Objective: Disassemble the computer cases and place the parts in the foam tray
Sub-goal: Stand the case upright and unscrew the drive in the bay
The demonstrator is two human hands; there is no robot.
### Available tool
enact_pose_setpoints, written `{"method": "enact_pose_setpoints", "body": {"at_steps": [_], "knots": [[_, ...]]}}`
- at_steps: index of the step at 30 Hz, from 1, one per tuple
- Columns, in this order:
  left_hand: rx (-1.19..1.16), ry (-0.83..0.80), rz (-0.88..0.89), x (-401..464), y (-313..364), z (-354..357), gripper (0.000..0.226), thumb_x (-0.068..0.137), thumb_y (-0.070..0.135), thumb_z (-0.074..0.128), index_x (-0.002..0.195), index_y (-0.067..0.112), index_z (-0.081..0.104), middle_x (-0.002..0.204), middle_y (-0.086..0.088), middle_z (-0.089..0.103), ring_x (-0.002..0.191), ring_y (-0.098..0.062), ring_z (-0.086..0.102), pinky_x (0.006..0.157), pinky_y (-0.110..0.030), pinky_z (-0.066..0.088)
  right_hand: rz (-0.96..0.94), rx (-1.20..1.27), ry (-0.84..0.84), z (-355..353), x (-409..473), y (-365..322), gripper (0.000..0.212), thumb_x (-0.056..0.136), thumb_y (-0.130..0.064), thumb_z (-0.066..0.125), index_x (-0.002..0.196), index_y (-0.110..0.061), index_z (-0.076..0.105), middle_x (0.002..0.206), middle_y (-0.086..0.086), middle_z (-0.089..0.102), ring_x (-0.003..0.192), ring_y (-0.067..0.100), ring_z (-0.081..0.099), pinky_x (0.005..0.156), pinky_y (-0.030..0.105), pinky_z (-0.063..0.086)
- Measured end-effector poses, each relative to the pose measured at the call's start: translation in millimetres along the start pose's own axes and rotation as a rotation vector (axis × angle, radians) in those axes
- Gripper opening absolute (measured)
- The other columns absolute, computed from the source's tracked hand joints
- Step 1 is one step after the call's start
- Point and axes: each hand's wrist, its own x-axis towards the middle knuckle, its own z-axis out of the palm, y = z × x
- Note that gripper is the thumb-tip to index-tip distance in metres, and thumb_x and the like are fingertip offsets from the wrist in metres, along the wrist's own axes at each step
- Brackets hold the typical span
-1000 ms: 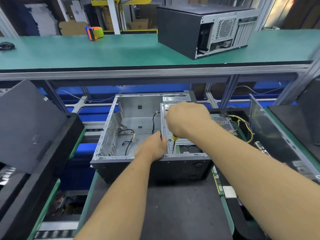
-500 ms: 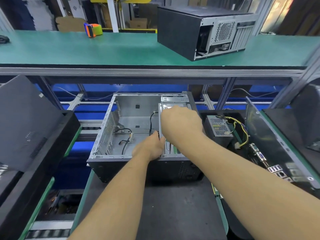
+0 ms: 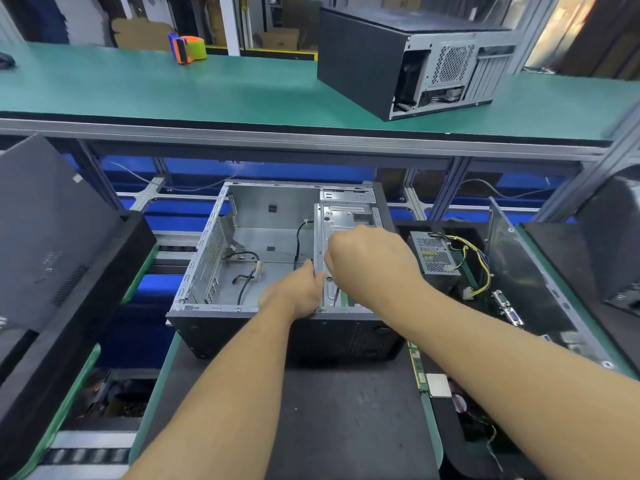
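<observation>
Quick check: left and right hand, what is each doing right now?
Left hand: fingers on the edge of the drive cage; grip unclear.
Right hand: curled in a fist over the cage; what it holds is hidden.

You are facing an open computer case [image 3: 277, 258] lying on the work mat [image 3: 329, 420] before you. Your left hand [image 3: 294, 292] and right hand [image 3: 367, 261] are meeting at its drive cage [image 3: 343, 216], on the case's right side. A power supply [image 3: 434, 258] is sitting just right of it. Behind, on the raised shelf [image 3: 173, 95], a second case [image 3: 408, 60] is standing right and a tape dispenser [image 3: 187, 48] left.
</observation>
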Motion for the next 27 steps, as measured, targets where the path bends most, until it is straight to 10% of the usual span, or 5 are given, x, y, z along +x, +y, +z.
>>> {"method": "enact_pose_setpoints", "body": {"at_steps": [5, 13, 22, 27], "knots": [[0.027, 0.004, -0.049, -1.9, 2.2, -0.3, 0.053, 0.107, 0.047, 0.020, 0.149, 0.020, 0.038, 0.147, -0.007, 0.055, 0.129, -0.033, 0.052, 0.107, -0.051, 0.043, -0.033, 0.026, -0.037, -3.4, -4.9, 15.3, 0.042, 0.092, -0.010, 0.053, 0.061, -0.016, 0.024, 0.055, 0.002, 0.032, 0.045, 0.018, 0.025, 0.044, 0.026, 0.012], [0.095, 0.035, -0.030, -8.4, 1.3, -1.3, 0.028, 0.101, 0.030, 0.035, 0.114, 0.021, 0.058, 0.113, -0.003, 0.066, 0.100, -0.028, 0.058, 0.088, -0.041, 0.050, -0.404, 0.032, -0.144, -19.5, 12.3, 15.6, 0.025, 0.100, -0.021, 0.042, 0.075, -0.015, 0.045, 0.057, 0.000, 0.035, 0.052, 0.025, 0.034, 0.052, 0.031, 0.027], [0.095, 0.072, 0.014, -4.9, 1.4, -1.6, 0.037, 0.107, 0.036, 0.028, 0.128, 0.018, 0.052, 0.125, -0.008, 0.066, 0.109, -0.030, 0.059, 0.093, -0.043, 0.047, -0.101, 0.552, -0.121, -10.8, -3.8, 28.0, 0.016, 0.101, -0.036, 0.050, 0.104, -0.021, 0.046, 0.079, -0.001, 0.057, 0.072, 0.023, 0.054, 0.062, 0.035, 0.043], [0.066, 0.068, 0.006, -7.0, 3.8, -1.5, 0.041, 0.107, 0.045, 0.026, 0.132, 0.022, 0.049, 0.120, -0.004, 0.066, 0.105, -0.028, 0.059, 0.095, -0.047, 0.048, 0.103, 0.355, -0.153, -16.8, 6.2, 22.6, 0.037, 0.104, -0.047, 0.040, 0.080, -0.019, 0.042, 0.073, 0.000, 0.045, 0.068, 0.023, 0.047, 0.053, 0.033, 0.032]]}}
